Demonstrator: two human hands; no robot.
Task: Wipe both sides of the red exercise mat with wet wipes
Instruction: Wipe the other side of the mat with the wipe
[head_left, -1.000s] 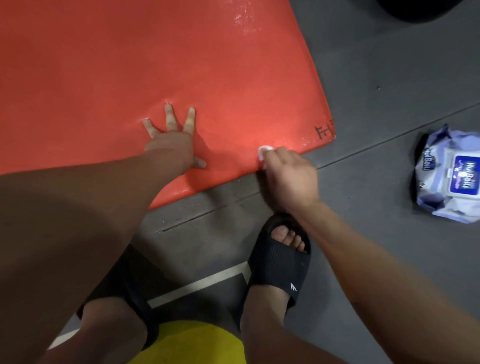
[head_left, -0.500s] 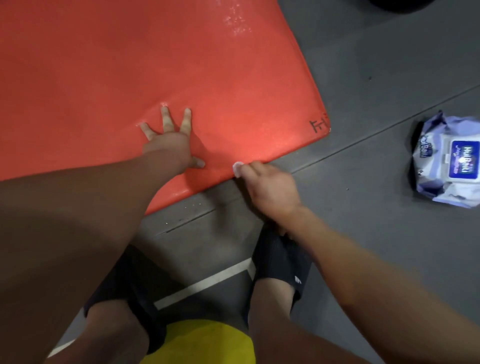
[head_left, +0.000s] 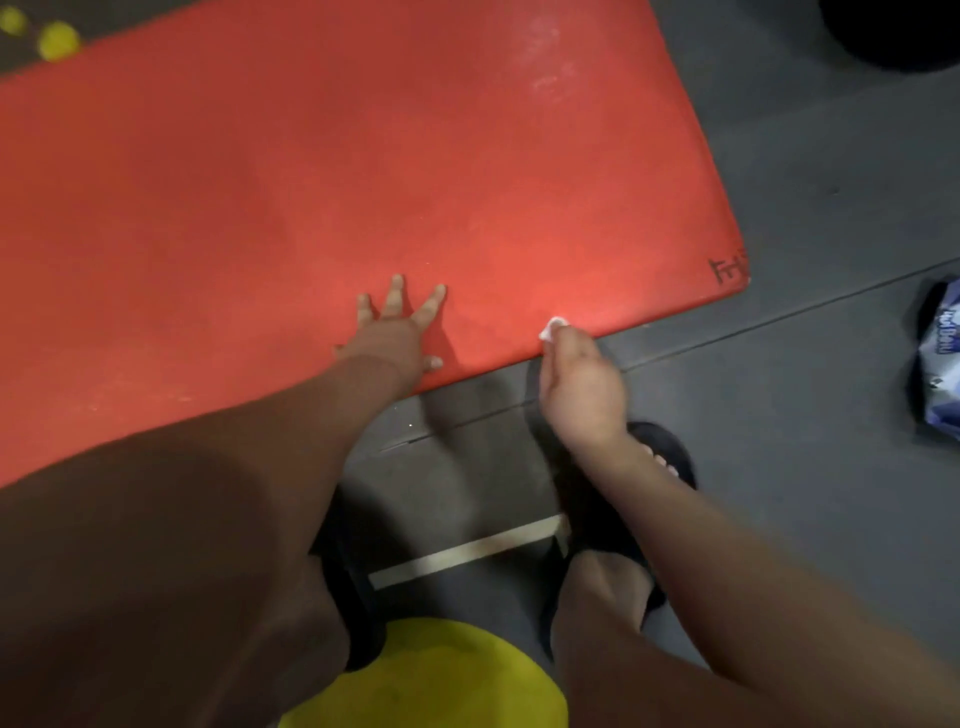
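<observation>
Flat red rectangular exercise mat (head_left: 363, 182) lies on the dark grey floor (head_left: 805, 415) & fills most of the view, w/ black handwritten marks (head_left: 727, 270) at its near-right corner. Left hand (head_left: 395, 332) rests palm-down on the mat just inside its near edge: grip spread, fingers straight & fanned, thumb out toward that edge. Right hand (head_left: 582, 384) is at the mat's near edge, to the right of the left hand & apart from it. Its grip pinches a small bunched white wet wipe (head_left: 553, 326) in curled fingertips; the wipe touches the mat right at the edge, wrist over the floor off the mat. Blue-and-white plastic pack of wet wipes (head_left: 940, 358) lies on the floor well right of the mat's near-right corner, partly cut by the frame. On the mat's near side: foot in a black slide sandal (head_left: 670, 457) under the right forearm, a pale floor line (head_left: 467, 551), yellow-green fabric (head_left: 431, 675) at frame bottom. Past the mat's far-left edge, two blurred yellow-green round things (head_left: 57, 40); can't tell what they are.
</observation>
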